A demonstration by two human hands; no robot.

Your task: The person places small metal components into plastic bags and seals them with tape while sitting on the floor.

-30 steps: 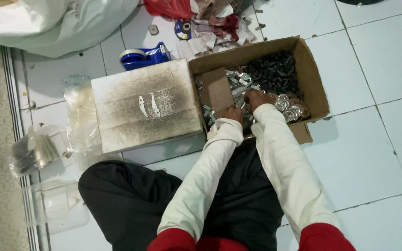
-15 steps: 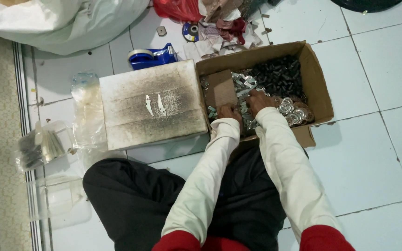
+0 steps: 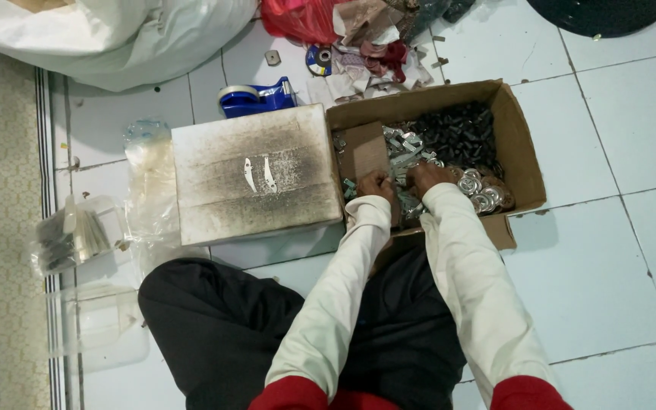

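Both hands, left hand (image 3: 374, 184) and right hand (image 3: 424, 175), are buried among small shiny metal parts (image 3: 406, 156) inside the open brown cardboard box (image 3: 518, 144); their grip cannot be told. A soot-stained white slab (image 3: 256, 175) is seen just left of them.

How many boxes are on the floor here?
2. A closed, stained box lies left; an open cardboard box of small metal parts lies right, with the left hand and right hand inside it.
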